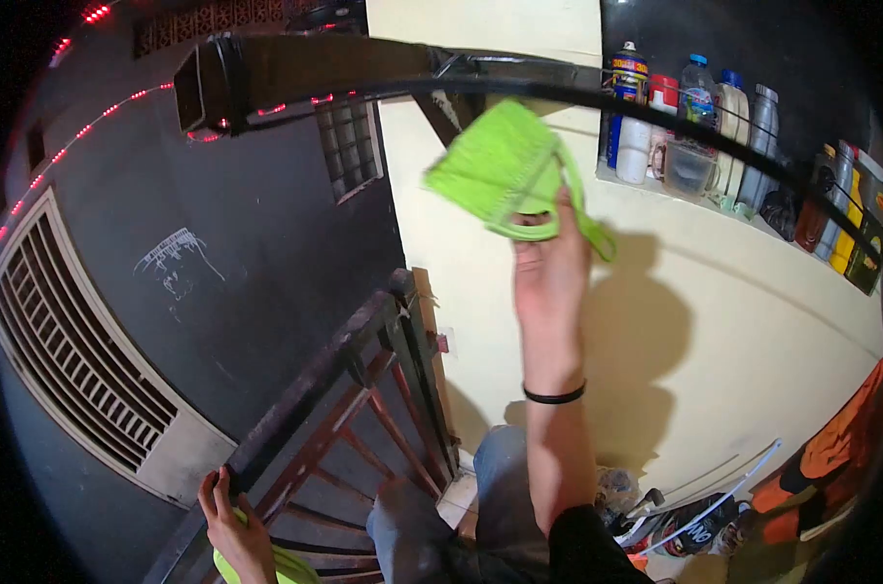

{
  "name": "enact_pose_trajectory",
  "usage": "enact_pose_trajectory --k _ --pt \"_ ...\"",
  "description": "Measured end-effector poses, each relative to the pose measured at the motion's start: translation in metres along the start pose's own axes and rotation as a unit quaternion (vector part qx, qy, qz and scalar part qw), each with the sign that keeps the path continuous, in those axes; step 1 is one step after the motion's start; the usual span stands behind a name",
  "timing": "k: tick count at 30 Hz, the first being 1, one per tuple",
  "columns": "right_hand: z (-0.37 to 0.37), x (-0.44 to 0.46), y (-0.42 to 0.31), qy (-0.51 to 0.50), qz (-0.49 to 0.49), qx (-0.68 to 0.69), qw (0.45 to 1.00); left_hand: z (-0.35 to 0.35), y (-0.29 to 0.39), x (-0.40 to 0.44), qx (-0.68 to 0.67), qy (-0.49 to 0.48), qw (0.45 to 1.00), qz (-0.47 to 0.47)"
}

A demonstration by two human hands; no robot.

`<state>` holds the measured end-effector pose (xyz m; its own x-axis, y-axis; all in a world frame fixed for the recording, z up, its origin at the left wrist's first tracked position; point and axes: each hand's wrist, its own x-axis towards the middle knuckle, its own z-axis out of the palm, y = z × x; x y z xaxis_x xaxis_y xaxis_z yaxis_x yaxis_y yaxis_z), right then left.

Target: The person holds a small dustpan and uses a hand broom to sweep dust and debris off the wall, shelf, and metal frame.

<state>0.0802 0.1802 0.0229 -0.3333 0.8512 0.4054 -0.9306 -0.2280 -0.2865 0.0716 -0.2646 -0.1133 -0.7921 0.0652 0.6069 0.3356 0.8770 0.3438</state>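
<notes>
My right hand (550, 248) is raised in front of the cream wall, its fingers closed on a bright green cloth (504, 165) with a stitched edge and a strap-like loop. The cloth is lifted just below a black bar (558, 94) and overlaps the dark beam's brace behind it. Low at the left, my left hand (237, 535) rests at the dark top rail (295, 414) with its fingers curled. More bright green cloth (286, 566) shows beneath that palm, and most of it is cut off by the frame edge.
A wall ledge (646, 195) at the right carries several bottles, a spray can (628, 73) and a clear cup (687, 167). A dark beam (334, 73) crosses above. Slatted railing bars (402, 428) stand beside my knees. Orange clothing (840, 438) hangs lower right.
</notes>
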Motion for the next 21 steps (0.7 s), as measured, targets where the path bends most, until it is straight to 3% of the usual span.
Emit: enact_pose_trajectory --k 2,3,4,6,8,11,14,16,18,20,21 --pt "0.029 -0.03 0.011 -0.01 0.059 0.001 0.998 -0.001 0.0 0.001 0.008 0.002 1.0 0.014" --pt "0.039 -0.056 0.012 -0.026 0.035 -0.026 0.999 -0.002 0.0 0.002 0.005 -0.004 1.0 0.011" --pt "0.024 -0.068 0.013 -0.112 0.083 -0.076 0.987 -0.003 0.0 0.002 0.002 -0.009 1.0 0.006" --pt "0.011 -0.083 0.002 -0.212 0.066 -0.201 0.954 -0.001 -0.003 0.001 -0.001 -0.006 1.0 0.008" --pt "0.014 -0.084 -0.01 -0.151 0.068 -0.175 0.971 -0.002 -0.005 0.002 0.0 -0.004 1.0 0.01" --pt "0.025 -0.067 -0.007 -0.035 -0.148 -0.217 0.964 -0.005 0.003 0.001 -0.013 -0.007 1.0 0.016" --pt "0.042 -0.066 0.018 0.039 -0.147 -0.244 0.958 -0.009 0.009 0.0 -0.015 -0.01 1.0 0.025" --pt "0.039 -0.06 0.064 -0.043 -0.199 -0.445 0.872 -0.005 0.003 0.001 0.0 -0.006 1.0 0.003" --pt "0.043 -0.08 0.08 -0.156 -0.239 -0.411 0.866 -0.001 -0.008 0.0 0.002 -0.004 1.0 0.019" --pt "0.026 -0.088 0.086 -0.233 -0.056 -0.408 0.881 -0.001 -0.01 0.002 0.004 0.005 1.0 0.027" --pt "0.021 -0.091 0.087 -0.225 -0.041 -0.362 0.904 -0.005 -0.008 0.001 -0.003 -0.009 1.0 0.02"
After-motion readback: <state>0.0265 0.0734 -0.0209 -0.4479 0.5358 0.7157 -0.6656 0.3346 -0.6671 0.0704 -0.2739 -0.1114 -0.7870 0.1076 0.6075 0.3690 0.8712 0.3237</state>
